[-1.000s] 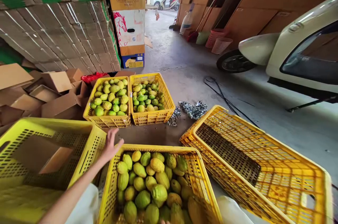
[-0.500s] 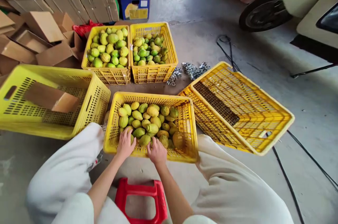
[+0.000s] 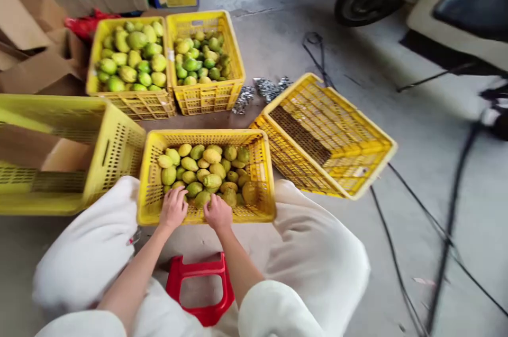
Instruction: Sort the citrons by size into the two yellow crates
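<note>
A yellow plastic crate [image 3: 206, 136] stands between my knees with many yellow-green, lemon-like fruits [image 3: 212, 156] lying loose in it. At the crate's near left, my left hand [image 3: 173, 207] reaches over the rim, its bent fingers closed over a fruit that is mostly hidden beneath them. My right hand [image 3: 218, 212] is at the near rim, a short way to the right. Its fingers are curled together beside a green fruit [image 3: 202, 199]; what they grip is hidden by the hand.
Two more fruit-filled crates [image 3: 135, 101] stand behind. A large yellow crate [image 3: 123, 138] with a cardboard piece is at left, a tilted crate [image 3: 357, 141] at right. A red stool [image 3: 200, 268] is below my arms. Cables [image 3: 392, 252] and a parked vehicle [image 3: 432, 14] are at right.
The view has shifted, so the scene sits further left and higher. Both hands stay at the near side of the middle crate, and the fruits look about the same.
</note>
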Tool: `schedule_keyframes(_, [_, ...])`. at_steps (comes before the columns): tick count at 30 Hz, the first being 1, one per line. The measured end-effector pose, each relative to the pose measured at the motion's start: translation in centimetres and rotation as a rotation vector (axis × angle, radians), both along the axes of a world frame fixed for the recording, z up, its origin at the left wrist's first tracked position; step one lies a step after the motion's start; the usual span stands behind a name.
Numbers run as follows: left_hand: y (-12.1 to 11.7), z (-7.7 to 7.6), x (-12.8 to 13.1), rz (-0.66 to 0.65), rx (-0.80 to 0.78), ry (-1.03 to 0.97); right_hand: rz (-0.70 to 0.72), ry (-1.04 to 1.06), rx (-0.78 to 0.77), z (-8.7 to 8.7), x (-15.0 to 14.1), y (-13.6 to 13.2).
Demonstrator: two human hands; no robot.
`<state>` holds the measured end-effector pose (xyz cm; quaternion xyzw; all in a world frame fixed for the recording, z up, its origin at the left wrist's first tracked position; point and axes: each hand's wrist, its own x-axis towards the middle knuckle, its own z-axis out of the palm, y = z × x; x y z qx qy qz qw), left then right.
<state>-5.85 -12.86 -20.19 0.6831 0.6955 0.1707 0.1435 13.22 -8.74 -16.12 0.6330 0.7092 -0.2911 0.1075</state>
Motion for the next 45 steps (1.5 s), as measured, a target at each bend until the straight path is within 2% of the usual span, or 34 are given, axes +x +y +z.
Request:
schedule_keyframes(7, [0.7, -0.9, -0.9, 0.004, 0.004, 0.043, -0.035, 0.019, -0.032, 0.0, -0.3, 0.5])
schedule_keyframes(14, [1.0, 0.6, -0.3, 0.11, -0.154, 0.026, -0.047, 0.039, -0.09, 0.4, -0.3, 0.5])
schedule_keyframes(17, [1.5, 0.7, 0.0, 0.135, -0.182, 0.04, -0.068, 0.039, -0.106, 0.7, -0.4, 0.7])
schedule_keyframes(19, [3.0, 0.6, -0.1, 0.146, -0.171, 0.056, -0.11, 0.022, -0.125, 0.7, 0.0, 1.3])
schedule_keyframes(22, [7.5, 0.5, -1.4, 0.102, -0.169, 0.113, -0.227, -0.059, -0.159, -0.1, 1.6, 3.0])
schedule_keyframes(25, [12.9, 0.7, -4.0, -0.058, -0.303, 0.287, -0.312, -0.147, -0.197, -1.5, 3.9, 4.9])
schedule_keyframes(28, [16.9, 0.2, -6.8, -0.03, -0.429, 0.329, -0.347, -0.205, -0.283, -2.7, 5.5, 5.9])
schedule_keyframes(32, [19.1, -1.2, -8.9, 0.031, -0.498, 0.29, -0.388, -0.231, -0.339, -3.8, 5.6, 5.8])
schedule_keyframes(37, [19.2, -2.0, -8.9, 0.026, -0.502, 0.189, -0.449, -0.213, -0.381, -4.7, 5.2, 6.0])
schedule_keyframes(41, [18.8, -0.7, -8.4, 0.061, -0.483, 0.126, -0.488, -0.143, -0.373, -4.2, 5.4, 6.5])
schedule_keyframes(43, [18.5, 0.9, -8.3, 0.097, -0.461, 0.097, -0.505, -0.077, -0.355, -3.6, 5.6, 7.0])
schedule_keyframes(45, [18.0, 3.4, -8.2, 0.13, -0.438, 0.084, -0.527, 0.026, -0.341, -2.6, 5.8, 7.9])
